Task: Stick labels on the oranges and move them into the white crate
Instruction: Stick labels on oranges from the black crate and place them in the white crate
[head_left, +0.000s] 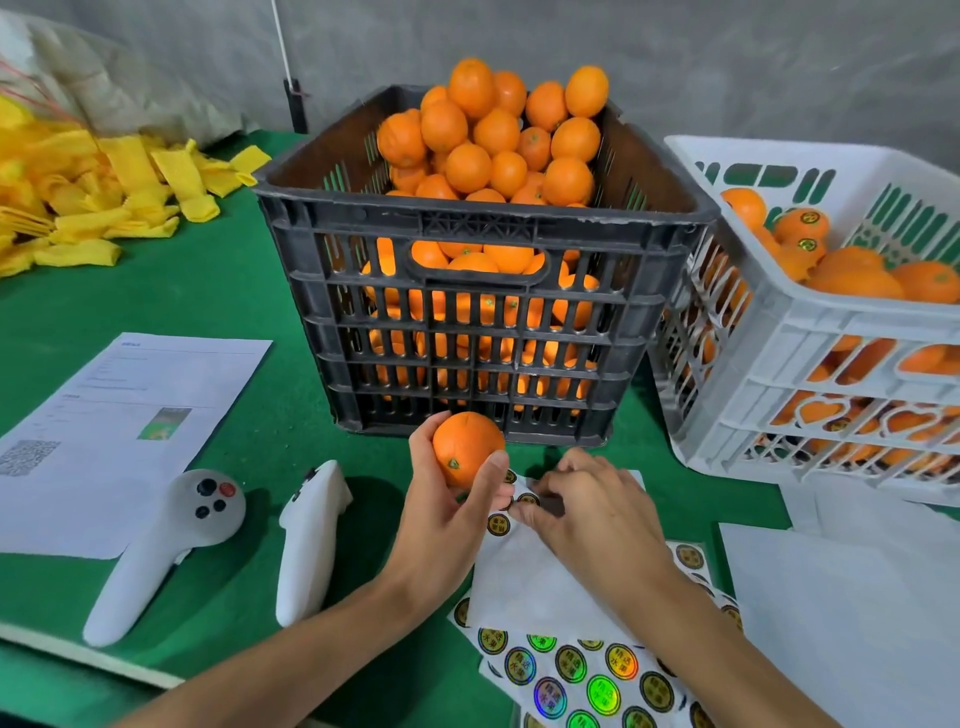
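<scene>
My left hand grips an orange just in front of the black crate, which is heaped with oranges. Right beside it, my right hand lies on a white backing sheet, its fingertips pinching at a round label there. More sheets of shiny round labels lie under my right forearm. The white crate stands at the right, partly filled with labelled oranges.
Two white handheld controllers lie on the green table at the left, beside a printed paper. Yellow foam nets are piled at the far left. Blank white sheets lie at the right front.
</scene>
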